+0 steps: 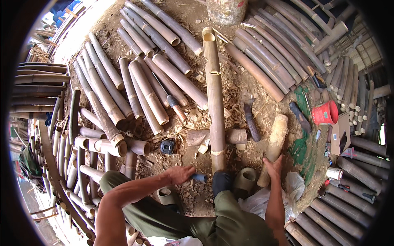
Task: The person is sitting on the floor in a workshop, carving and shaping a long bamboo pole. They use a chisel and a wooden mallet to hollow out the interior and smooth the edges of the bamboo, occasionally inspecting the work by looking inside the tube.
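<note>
1. Olive-green cloth trousers, 6 o'clock; a dark-socked foot covers the near end of the long tan bamboo pole.
2. Left hand, between 6 and 7 o'clock, grasps a short blue cylindrical tool, other end hidden.
3. Right hand, 4 o'clock, grips a pale rough-hewn wooden club.
4. Pole, running from 5 to 12 o'clock across a brown wooden block, might roll if the foot slipped.

Left hand in a fist, elbow bent; right hand curled, forearm forward
</note>
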Available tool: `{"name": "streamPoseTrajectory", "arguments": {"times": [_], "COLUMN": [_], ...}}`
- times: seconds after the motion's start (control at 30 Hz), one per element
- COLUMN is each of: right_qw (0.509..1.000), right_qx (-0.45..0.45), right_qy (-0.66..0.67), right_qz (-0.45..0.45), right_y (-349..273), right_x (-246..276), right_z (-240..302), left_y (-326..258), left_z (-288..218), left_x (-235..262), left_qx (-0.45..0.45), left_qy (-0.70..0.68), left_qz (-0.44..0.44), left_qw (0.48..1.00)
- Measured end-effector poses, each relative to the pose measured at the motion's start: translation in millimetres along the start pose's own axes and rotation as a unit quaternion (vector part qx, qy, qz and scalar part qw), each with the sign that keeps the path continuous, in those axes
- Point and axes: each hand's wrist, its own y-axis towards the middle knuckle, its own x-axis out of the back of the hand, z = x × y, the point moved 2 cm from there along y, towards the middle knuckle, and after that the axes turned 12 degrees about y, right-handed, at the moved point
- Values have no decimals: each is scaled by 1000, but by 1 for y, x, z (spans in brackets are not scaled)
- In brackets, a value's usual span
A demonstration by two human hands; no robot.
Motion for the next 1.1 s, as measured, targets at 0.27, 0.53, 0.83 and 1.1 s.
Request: {"name": "streamPoseTrajectory", "arguments": {"times": [0.27,0.53,0.83,1.1], "right_qw": [944,943,932,927], "right_qx": [-140,-42,-41,-50], "right_qy": [223,107,75,43], "right_qz": [197,314,353,368], "right_y": [-144,-181,-174,-168], "right_x": [22,23,25,23], "right_z": [64,40,36,50], "left_y": [47,59,69,93], "left_z": [25,34,19,7], "left_x": [177,206,200,215], "left_qx": [97,137,186,124], "left_qy": [-473,-539,-581,-628], "left_qz": [-446,-467,-446,-476], "left_qw": [754,687,655,603]}}
